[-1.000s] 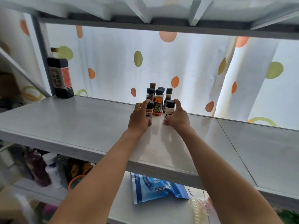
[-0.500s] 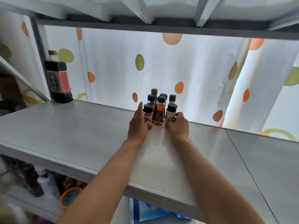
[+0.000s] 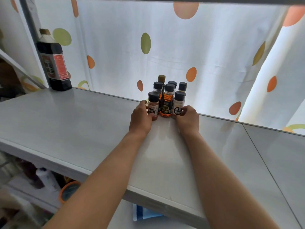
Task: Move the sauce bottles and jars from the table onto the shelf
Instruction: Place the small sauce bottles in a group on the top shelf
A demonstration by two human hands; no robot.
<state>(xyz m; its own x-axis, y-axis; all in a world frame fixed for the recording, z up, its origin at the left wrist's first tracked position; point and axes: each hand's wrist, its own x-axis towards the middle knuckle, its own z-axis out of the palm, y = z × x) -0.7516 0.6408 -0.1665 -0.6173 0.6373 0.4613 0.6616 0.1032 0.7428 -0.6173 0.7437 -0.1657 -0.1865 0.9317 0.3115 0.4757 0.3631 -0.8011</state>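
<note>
The left hand (image 3: 141,119) is gripping the red-spice jar (image 3: 153,106) and the right hand (image 3: 188,119) the pale one (image 3: 178,104), seemingly tucking both against the amber bottle (image 3: 167,103) on the shelf (image 3: 69,123).

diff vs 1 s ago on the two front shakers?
Both hands slid down from the caps to the bodies: left hand grips the red-spice shaker, right hand the white pepper shaker, both nudged into the cluster. The big soy sauce bottle and the shelf are unchanged.
</note>
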